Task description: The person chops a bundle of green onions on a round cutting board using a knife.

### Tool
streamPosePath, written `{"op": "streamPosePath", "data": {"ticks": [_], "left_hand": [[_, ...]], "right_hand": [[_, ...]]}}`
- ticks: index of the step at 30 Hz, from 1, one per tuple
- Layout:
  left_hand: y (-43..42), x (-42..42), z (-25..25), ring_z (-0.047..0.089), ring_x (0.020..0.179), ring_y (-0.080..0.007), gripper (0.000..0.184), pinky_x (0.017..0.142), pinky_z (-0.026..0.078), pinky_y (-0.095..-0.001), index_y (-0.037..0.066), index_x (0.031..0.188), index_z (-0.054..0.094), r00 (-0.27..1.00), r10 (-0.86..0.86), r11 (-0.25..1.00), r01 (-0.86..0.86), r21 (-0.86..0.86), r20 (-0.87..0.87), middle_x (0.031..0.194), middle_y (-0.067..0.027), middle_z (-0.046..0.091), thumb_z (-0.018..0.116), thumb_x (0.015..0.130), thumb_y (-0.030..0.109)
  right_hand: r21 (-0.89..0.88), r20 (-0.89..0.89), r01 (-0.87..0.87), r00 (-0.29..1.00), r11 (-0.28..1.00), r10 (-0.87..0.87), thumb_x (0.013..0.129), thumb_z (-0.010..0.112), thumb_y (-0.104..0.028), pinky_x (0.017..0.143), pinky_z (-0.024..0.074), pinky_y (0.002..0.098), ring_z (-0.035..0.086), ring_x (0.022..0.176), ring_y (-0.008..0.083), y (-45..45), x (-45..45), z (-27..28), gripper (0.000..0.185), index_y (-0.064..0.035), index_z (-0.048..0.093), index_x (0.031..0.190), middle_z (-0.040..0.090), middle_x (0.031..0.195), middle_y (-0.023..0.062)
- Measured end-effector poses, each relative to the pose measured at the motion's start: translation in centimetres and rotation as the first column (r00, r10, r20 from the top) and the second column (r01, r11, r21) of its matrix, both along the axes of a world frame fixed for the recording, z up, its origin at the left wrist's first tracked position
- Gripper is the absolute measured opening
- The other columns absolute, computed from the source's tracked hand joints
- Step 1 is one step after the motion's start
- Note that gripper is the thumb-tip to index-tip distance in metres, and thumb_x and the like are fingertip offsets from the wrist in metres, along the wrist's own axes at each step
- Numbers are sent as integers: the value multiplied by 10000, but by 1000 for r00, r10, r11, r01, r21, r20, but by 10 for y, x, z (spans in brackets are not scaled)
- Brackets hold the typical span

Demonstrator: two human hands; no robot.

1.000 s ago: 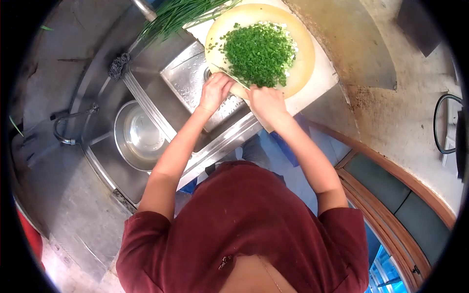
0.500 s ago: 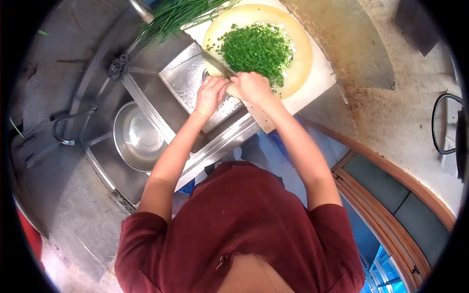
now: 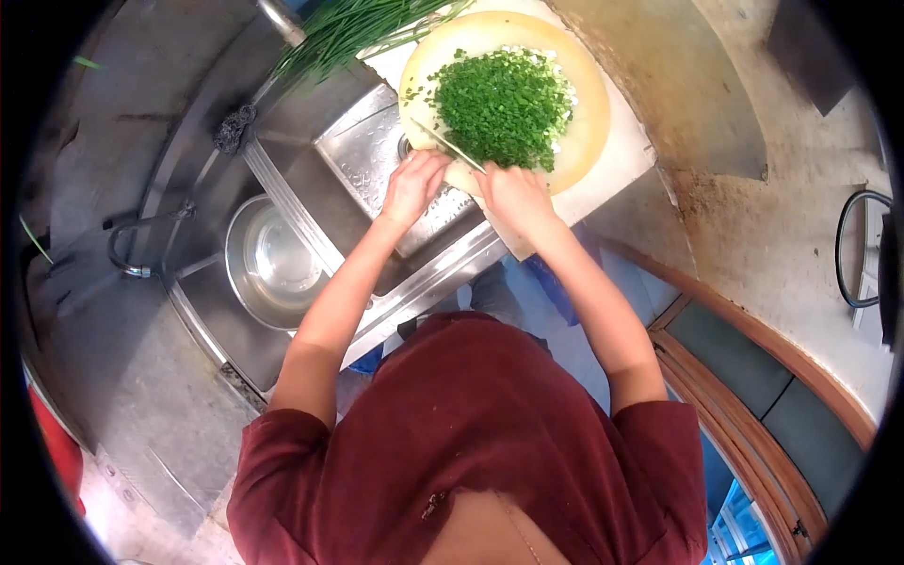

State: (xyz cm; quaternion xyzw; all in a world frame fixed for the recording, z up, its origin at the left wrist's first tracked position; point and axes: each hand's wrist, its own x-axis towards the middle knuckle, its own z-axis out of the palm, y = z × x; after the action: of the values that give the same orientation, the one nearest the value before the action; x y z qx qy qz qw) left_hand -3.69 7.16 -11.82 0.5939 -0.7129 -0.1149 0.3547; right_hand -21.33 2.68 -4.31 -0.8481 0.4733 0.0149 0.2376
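Note:
My right hand is closed around the handle of a kitchen knife, its blade slanting up and left over the near part of the board. My left hand is at the left edge of the round cutting board, a short way left of the knife. Its fingers are curled together, and whatever they may hold is hidden. A heap of chopped green onions covers the board's middle, with paler bits on its right side. Long uncut green onions lie beyond the board to the left.
Under my left hand is a sink basin with water drops in it. A metal bowl stands in the other basin, below a faucet. A dark scrubber rests at the sink's back rim.
My left hand and right hand have come apart a little, with the right hand shifted right and nearer. The knife has moved with it. The whole view has shifted slightly.

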Motion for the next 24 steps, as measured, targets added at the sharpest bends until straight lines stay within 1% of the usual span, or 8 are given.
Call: {"op": "streamPosePath", "data": {"ticks": [1, 5, 8, 9, 12, 13, 20, 24], "left_hand": [[-1, 1, 1, 594, 850, -249, 156, 755, 505, -334, 82, 909, 633, 1000, -6, 1000, 6, -23, -6, 858, -50, 616, 633, 759, 38], [-3, 4, -9, 593, 853, -252, 153, 751, 506, -337, 72, 907, 633, 999, -18, 1000, 18, 2, 30, 892, -62, 611, 635, 758, 37], [-1, 3, -5, 594, 842, -256, 151, 744, 506, -339, 69, 898, 635, 999, -30, 999, 31, -9, 23, 890, -65, 615, 634, 753, 29], [-1, 3, -3, 595, 836, -257, 151, 741, 506, -340, 67, 895, 636, 999, -37, 999, 38, -14, 26, 883, -66, 618, 634, 750, 24], [3, 7, -5, 596, 831, -258, 156, 738, 505, -344, 65, 894, 636, 999, -33, 999, 33, 2, 27, 869, -70, 624, 630, 748, 12], [2, 6, -6, 596, 831, -259, 158, 738, 505, -345, 65, 896, 636, 999, -33, 999, 33, 7, 25, 866, -71, 626, 629, 748, 9], [-16, -6, 3, 592, 823, -262, 162, 744, 502, -343, 65, 891, 637, 999, -48, 998, 49, -37, 13, 865, -74, 625, 638, 739, 6], [-16, -6, -8, 589, 819, -255, 133, 741, 502, -335, 79, 869, 651, 994, -1, 999, -4, -47, -113, 849, -67, 620, 643, 749, 23]], "right_hand": [[57, -81, -10, 997, 998, 14, 911, 439, -218, 631, 519, 432, 659, 684, 330, 6, 0, 4, 279, -24, 628, 846, 651, 714, 187], [-11, 17, 7, 1000, 1000, -7, 892, 441, -181, 633, 519, 435, 662, 702, 329, 5, 13, -25, 262, -14, 634, 830, 652, 731, 200], [3, 93, 37, 995, 999, -37, 850, 455, -128, 633, 523, 422, 666, 719, 324, -8, 10, -9, 222, -1, 635, 823, 652, 733, 202], [79, 65, 70, 995, 994, -75, 925, 457, -300, 673, 499, 476, 635, 724, 399, -5, 5, -2, 338, -16, 625, 851, 642, 739, 219], [86, -65, 24, 998, 996, -19, 923, 460, -314, 675, 500, 480, 632, 726, 411, 13, 0, -2, 347, -20, 626, 848, 644, 742, 217], [70, -54, 32, 998, 997, -28, 890, 482, -250, 683, 520, 436, 657, 727, 353, 13, 6, -7, 294, -9, 637, 824, 648, 738, 211], [67, 118, 197, 972, 978, -203, 917, 458, -308, 696, 507, 453, 651, 752, 356, -20, 7, -10, 354, -23, 643, 818, 653, 751, 195], [19, -46, 105, 994, 994, -104, 928, 438, -325, 687, 497, 478, 648, 716, 358, -1, -11, 3, 358, -29, 618, 839, 641, 721, 215]]}}
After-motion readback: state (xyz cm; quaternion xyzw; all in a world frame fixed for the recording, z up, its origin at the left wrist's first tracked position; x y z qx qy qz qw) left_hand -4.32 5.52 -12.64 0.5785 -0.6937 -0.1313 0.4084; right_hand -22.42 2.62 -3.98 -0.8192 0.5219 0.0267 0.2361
